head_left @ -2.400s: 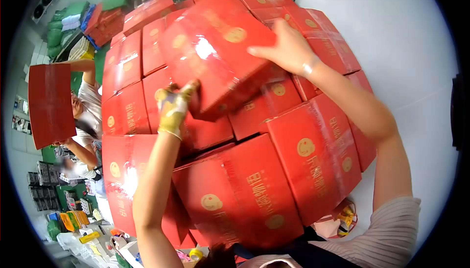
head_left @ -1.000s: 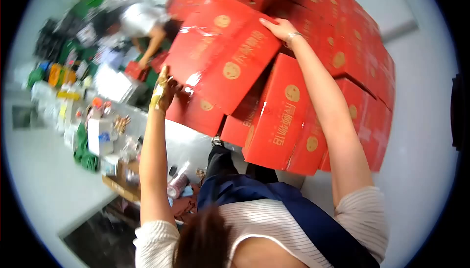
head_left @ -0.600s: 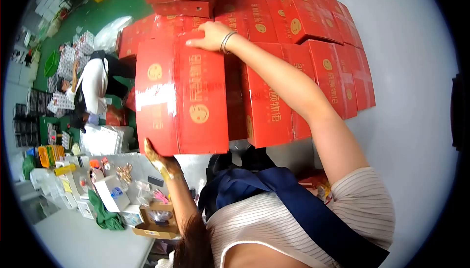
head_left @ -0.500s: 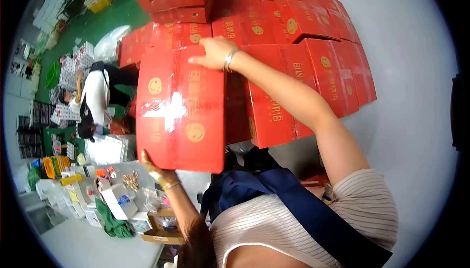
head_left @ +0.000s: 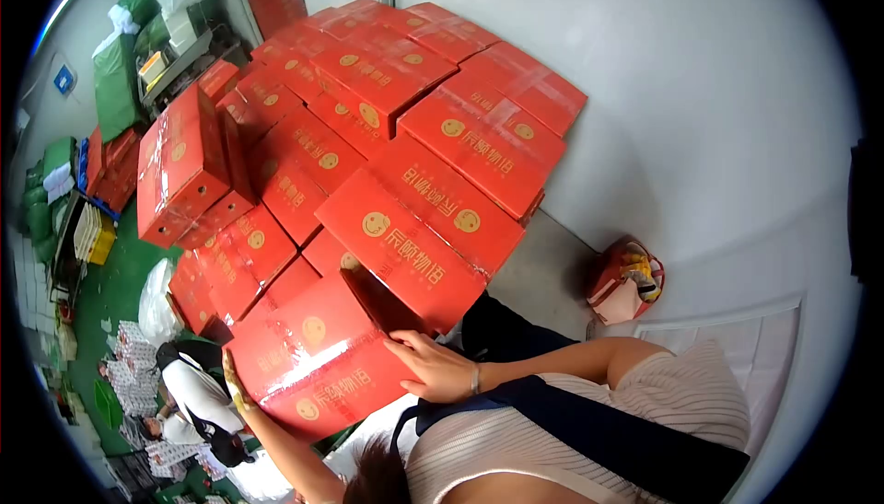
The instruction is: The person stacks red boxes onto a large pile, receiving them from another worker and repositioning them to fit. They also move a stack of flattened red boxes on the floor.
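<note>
Apparently a two-hand carrying hold: box [head_left: 318, 352] beside stack [head_left: 391, 182], left hand [head_left: 238, 386] gripping one end, fingers fairly straight, right hand [head_left: 437, 368] half-curled on the other; shifting it likely calls for even pressure.

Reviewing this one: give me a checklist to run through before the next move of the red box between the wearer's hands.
1. Right hand on the red box: ok, fingers at its right edge.
2. Left hand on the box: ok, at its left edge.
3. Tape across the top: ok, a shiny strip shows; how well it sticks, cannot tell.
4. Underside supported: cannot tell, hidden.
5. Clear of the stacked boxes: cannot tell, the view overlaps them.
6. Clear of the bent-over person at left: cannot tell, gap unclear.
</note>
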